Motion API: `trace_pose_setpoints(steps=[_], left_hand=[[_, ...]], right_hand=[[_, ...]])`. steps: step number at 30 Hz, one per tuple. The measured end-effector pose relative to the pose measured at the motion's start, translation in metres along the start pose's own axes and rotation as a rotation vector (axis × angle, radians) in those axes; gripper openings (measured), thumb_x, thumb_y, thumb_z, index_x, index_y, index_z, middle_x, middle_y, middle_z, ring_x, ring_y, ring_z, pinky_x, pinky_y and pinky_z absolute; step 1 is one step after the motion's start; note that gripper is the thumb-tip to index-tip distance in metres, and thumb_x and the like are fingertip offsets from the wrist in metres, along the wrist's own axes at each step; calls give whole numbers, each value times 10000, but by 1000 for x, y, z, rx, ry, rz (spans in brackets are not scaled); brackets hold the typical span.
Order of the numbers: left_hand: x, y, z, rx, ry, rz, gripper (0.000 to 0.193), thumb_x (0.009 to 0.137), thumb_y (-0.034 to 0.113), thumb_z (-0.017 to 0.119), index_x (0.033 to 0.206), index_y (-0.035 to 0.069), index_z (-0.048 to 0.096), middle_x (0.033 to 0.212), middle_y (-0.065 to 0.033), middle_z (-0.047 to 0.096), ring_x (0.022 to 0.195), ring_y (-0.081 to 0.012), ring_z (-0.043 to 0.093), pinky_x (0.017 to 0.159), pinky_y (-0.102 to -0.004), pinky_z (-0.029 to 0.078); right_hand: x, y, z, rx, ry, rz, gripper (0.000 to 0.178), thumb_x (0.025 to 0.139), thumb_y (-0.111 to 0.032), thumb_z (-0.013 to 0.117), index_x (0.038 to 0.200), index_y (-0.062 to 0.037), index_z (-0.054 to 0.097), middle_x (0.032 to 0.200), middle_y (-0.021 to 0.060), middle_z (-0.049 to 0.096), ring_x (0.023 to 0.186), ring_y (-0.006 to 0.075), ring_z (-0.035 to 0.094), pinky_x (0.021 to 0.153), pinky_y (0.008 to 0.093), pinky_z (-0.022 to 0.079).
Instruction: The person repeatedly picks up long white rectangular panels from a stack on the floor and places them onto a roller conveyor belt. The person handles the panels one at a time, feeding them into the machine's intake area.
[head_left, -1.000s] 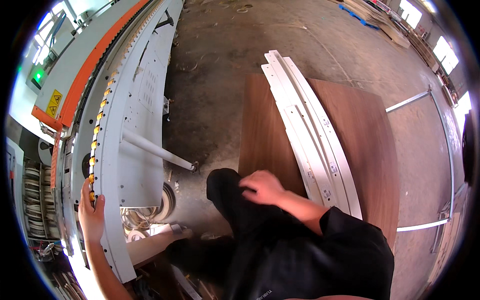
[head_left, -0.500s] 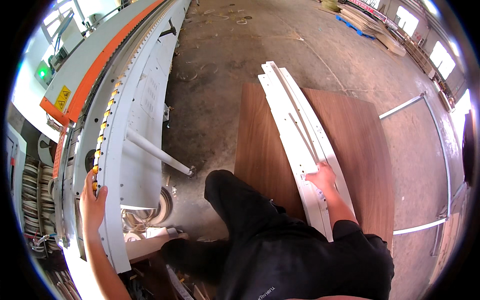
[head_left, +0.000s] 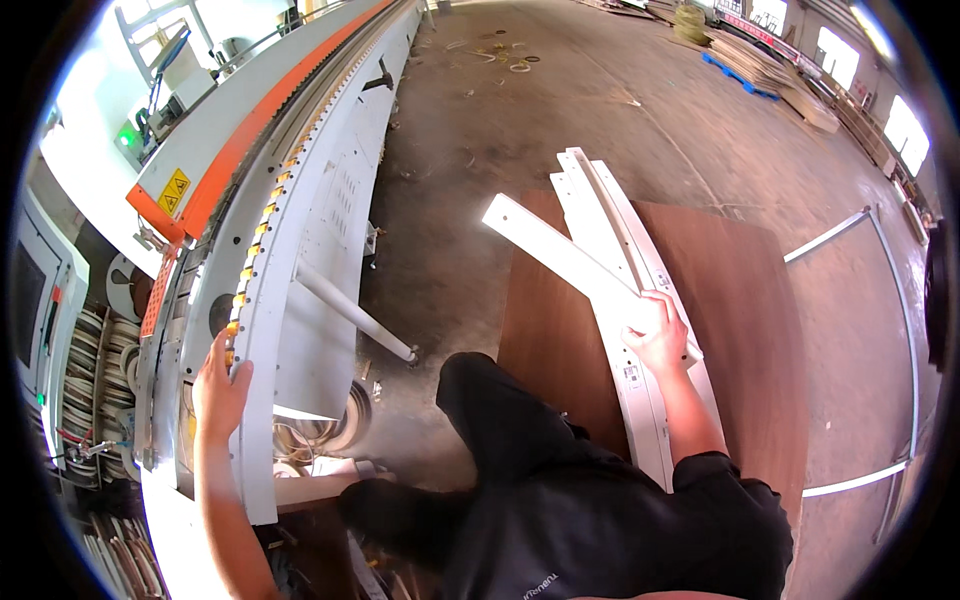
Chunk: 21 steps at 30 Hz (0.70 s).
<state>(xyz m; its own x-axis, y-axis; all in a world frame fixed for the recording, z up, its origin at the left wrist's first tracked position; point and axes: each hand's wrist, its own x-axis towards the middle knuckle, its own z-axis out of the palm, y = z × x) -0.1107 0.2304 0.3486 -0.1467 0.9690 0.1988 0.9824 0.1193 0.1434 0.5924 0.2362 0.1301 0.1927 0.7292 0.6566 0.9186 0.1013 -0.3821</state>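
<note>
My right hand is closed on a white strip panel, gripping it near its close end. The strip lies at a slant across a stack of long white panels, and its far end sticks out to the left beyond the stack. Under the stack is a brown wood-grain board. On the left, my left hand rests on the edge of a long white and orange machine, thumb apart and fingers stretched beside its row of yellow rollers.
A white support bar juts from the machine toward the floor. Coiled strips lie below it, and more coils hang at far left. A metal frame stands right of the board. Stacked sheets are at the far right.
One white strip has been lifted from alongside the others and swung, its far end to the left. My right hand is now closed on it. My left hand stays at the machine edge.
</note>
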Motion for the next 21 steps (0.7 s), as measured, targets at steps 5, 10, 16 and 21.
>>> trace_pose_setpoints(steps=[5,10,16,21], left_hand=[[3,9,1,117,120,108,682,950,199,761,1583,69,541,1536,-172,652,1385,-407,632,1138,-504,515],[-14,42,-8,324,315,419,610,909,167,790,1488,60,632,1559,-125,629,1442,-355,573,1211,-528,438],[-63,120,17,270,392,859,425,872,141,810,1294,140,761,1412,-54,716,1313,-276,668,1109,-498,518],[-81,163,-1,211,429,1022,360,854,71,767,1210,130,775,1369,-36,756,1273,-255,705,1060,-449,556]], right_hand=[[-7,-48,13,956,-136,237,639,845,-158,935,1373,-18,605,1361,122,688,1186,217,705,1013,395,593],[-2,-103,28,1783,-568,460,711,931,-318,887,1495,-12,579,1374,145,713,1149,249,739,1019,452,649],[-10,-127,35,2272,-861,705,915,951,-645,770,1557,-5,524,1325,122,652,1016,197,637,816,398,572],[-8,-145,37,2599,-1273,542,1014,1021,-643,714,1611,120,399,1293,203,673,1036,251,725,834,453,698]])
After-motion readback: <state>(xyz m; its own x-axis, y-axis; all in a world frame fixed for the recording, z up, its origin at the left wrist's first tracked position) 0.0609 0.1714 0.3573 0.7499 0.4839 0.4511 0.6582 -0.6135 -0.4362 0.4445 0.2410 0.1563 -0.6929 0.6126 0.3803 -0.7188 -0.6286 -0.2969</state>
